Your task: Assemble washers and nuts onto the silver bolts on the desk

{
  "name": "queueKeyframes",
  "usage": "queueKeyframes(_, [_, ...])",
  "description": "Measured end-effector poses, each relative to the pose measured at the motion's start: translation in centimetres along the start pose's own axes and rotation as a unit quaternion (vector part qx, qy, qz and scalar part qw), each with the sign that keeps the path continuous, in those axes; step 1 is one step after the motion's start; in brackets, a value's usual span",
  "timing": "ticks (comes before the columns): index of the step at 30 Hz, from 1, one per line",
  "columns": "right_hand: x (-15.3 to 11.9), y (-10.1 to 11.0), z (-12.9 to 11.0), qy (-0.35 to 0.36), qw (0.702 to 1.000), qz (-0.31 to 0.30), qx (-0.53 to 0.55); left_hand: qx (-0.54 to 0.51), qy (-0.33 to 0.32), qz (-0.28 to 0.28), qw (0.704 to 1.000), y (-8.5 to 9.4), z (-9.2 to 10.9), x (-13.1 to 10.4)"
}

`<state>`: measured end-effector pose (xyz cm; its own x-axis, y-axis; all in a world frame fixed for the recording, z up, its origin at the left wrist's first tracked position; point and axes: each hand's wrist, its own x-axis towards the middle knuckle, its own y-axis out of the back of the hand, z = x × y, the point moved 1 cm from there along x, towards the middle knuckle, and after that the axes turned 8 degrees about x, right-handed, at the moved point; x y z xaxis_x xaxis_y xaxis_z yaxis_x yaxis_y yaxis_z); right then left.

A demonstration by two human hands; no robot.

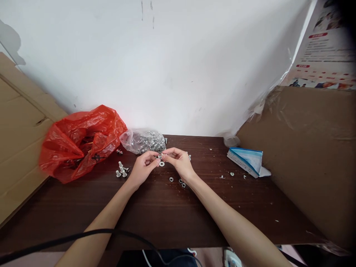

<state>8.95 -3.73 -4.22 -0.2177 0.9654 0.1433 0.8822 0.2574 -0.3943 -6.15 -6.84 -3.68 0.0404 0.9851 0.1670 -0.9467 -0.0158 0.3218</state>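
My left hand (144,167) and my right hand (178,162) meet near the middle of the dark table, fingertips pinched together. Between them is a small metal fastener (160,156), mostly covered by the fingers; its exact kind cannot be made out. Just below the fingertips lies a flat washer (161,164). Several hex nuts (171,179) are on the wood near my right wrist. Left of my left hand stands a small group of pale bolts (122,170). Behind the hands rests a clear plastic bag (150,141) full of small metal hardware.
A crumpled red plastic bag (83,144) sits at the left, beside a cardboard panel (22,122). On the right are a blue and white tissue pack (246,160), white scraps (231,174) and another cardboard panel (306,148). A black cable (91,232) crosses the front.
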Motion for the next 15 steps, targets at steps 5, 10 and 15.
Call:
queueKeyframes(5, [-0.1, -0.1, 0.1, 0.01, 1.0, -0.02, 0.004, 0.022, 0.003, -0.008, 1.0, -0.1, -0.4, 0.2])
queueKeyframes(10, [-0.1, 0.0, 0.3, 0.002, 1.0, -0.022, 0.002, 0.136, -0.054, 0.029, 0.989, 0.1, 0.9, -0.6])
queueKeyframes(15, [0.1, 0.3, 0.0, 0.008, 1.0, 0.007, 0.0, 0.162, -0.063, 0.202, 0.964, 3.2, 3.8, -7.0])
